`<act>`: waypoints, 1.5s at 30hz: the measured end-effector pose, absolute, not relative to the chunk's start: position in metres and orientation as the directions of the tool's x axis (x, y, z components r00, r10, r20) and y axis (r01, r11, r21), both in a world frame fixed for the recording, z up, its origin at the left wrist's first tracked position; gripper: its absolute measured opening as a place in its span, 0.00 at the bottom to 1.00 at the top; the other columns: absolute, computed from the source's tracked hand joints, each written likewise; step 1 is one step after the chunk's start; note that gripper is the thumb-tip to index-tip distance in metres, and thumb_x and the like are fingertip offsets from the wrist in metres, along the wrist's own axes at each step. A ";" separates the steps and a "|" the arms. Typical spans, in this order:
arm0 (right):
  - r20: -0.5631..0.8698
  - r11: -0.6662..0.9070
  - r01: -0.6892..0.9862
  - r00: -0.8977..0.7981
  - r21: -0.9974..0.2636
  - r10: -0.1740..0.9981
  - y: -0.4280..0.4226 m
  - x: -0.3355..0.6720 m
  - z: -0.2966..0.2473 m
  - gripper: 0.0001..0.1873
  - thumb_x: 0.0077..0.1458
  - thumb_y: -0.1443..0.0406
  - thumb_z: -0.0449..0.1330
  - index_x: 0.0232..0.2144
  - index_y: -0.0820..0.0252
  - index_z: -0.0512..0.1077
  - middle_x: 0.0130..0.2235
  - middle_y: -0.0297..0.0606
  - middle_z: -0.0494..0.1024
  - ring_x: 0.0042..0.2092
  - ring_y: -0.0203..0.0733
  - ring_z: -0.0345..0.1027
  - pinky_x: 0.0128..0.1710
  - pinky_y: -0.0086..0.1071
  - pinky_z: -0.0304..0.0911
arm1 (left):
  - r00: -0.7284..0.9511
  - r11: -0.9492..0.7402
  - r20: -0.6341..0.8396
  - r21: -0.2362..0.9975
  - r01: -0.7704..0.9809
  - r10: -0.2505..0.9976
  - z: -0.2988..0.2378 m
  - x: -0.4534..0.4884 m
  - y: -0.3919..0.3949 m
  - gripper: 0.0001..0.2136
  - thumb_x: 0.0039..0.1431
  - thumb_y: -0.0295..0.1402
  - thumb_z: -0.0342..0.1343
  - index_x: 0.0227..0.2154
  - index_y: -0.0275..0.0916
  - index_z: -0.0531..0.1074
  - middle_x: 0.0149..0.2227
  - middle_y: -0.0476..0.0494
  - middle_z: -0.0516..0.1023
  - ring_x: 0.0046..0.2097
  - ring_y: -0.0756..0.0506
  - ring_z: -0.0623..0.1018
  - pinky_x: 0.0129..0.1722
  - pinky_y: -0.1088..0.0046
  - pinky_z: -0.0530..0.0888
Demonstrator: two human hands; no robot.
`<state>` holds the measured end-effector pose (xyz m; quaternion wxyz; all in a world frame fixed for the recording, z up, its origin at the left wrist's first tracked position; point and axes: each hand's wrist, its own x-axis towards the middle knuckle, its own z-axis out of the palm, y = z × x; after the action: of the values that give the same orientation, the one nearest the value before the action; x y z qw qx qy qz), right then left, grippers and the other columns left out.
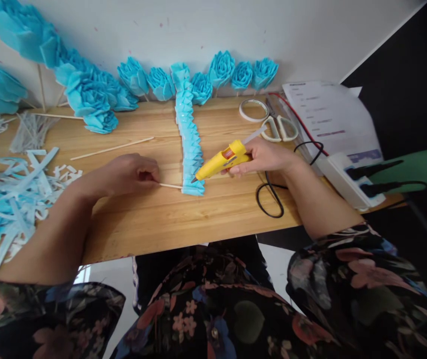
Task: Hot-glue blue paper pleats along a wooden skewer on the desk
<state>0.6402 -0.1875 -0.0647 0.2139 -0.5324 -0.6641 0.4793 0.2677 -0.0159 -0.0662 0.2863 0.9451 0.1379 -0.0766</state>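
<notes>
A long pleated strip of blue paper point(191, 144) lies on the table, running from the wall toward me. My left hand point(131, 174) pinches a thin wooden stick point(170, 186), whose far end meets the near end of the strip. In my right hand point(264, 157) is a yellow hot glue gun point(223, 160), its nozzle pointing down and left at the strip's near end. Whether the tip touches the paper I cannot tell. A clear glue stick point(255, 133) sticks out of the gun's back.
Finished blue paper flowers point(222, 69) line the wall. Left lie paper scraps point(15, 199) and a loose stick point(112, 148). On the right are a tape roll point(254, 110), scissors point(280, 128), printed sheets point(329, 117), a black cord point(269, 202) and a power strip point(351, 180).
</notes>
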 end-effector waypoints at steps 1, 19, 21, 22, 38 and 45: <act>-0.228 -0.028 0.506 -0.338 -0.862 0.913 -0.187 0.640 -0.064 0.27 0.62 0.43 0.76 0.54 0.52 0.89 0.45 0.37 0.92 0.41 0.45 0.84 0.44 0.39 0.79 | 0.950 -0.799 -0.225 0.519 0.304 0.215 -0.066 0.268 -0.016 0.11 0.72 0.37 0.56 0.38 0.40 0.83 0.36 0.44 0.84 0.39 0.44 0.79 0.41 0.72 0.70; -0.236 0.026 0.555 -0.395 -0.831 0.888 -0.183 0.639 -0.067 0.33 0.65 0.42 0.73 0.61 0.56 0.88 0.47 0.41 0.92 0.42 0.45 0.84 0.45 0.39 0.78 | 0.940 -0.797 -0.260 0.507 0.328 0.222 -0.065 0.267 -0.016 0.13 0.74 0.39 0.57 0.40 0.39 0.84 0.38 0.44 0.84 0.39 0.45 0.78 0.42 0.72 0.71; -0.234 0.022 0.556 -0.386 -0.831 0.892 -0.184 0.640 -0.067 0.31 0.66 0.43 0.73 0.61 0.55 0.88 0.46 0.40 0.92 0.42 0.45 0.84 0.46 0.39 0.79 | 0.938 -0.798 -0.266 0.503 0.331 0.221 -0.064 0.267 -0.017 0.13 0.74 0.39 0.57 0.41 0.39 0.85 0.39 0.44 0.84 0.40 0.45 0.78 0.44 0.72 0.71; -0.231 0.019 0.553 -0.378 -0.833 0.896 -0.185 0.640 -0.066 0.30 0.65 0.43 0.74 0.60 0.54 0.89 0.46 0.39 0.92 0.42 0.46 0.85 0.46 0.39 0.79 | 0.938 -0.799 -0.266 0.501 0.332 0.223 -0.063 0.267 -0.017 0.13 0.74 0.38 0.56 0.41 0.39 0.85 0.39 0.44 0.84 0.40 0.45 0.78 0.44 0.71 0.71; -0.244 0.028 0.592 -0.374 -0.806 0.895 -0.183 0.639 -0.065 0.26 0.66 0.44 0.73 0.54 0.54 0.89 0.40 0.37 0.91 0.40 0.44 0.83 0.44 0.37 0.75 | 0.945 -0.798 -0.250 0.514 0.315 0.212 -0.064 0.268 -0.018 0.12 0.73 0.38 0.57 0.40 0.39 0.84 0.39 0.43 0.84 0.40 0.44 0.79 0.43 0.71 0.71; -0.202 0.026 0.485 -0.412 -0.874 0.889 -0.181 0.639 -0.072 0.28 0.64 0.46 0.75 0.59 0.53 0.88 0.47 0.36 0.92 0.38 0.41 0.81 0.43 0.36 0.76 | 0.943 -0.793 -0.249 0.518 0.322 0.220 -0.063 0.268 -0.017 0.13 0.73 0.39 0.56 0.40 0.39 0.84 0.38 0.44 0.85 0.40 0.45 0.79 0.42 0.72 0.71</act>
<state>0.6393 -0.1809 -0.0717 0.2076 -0.5010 -0.6855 0.4857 0.2681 -0.0173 -0.0632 0.2880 0.9427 0.1438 -0.0880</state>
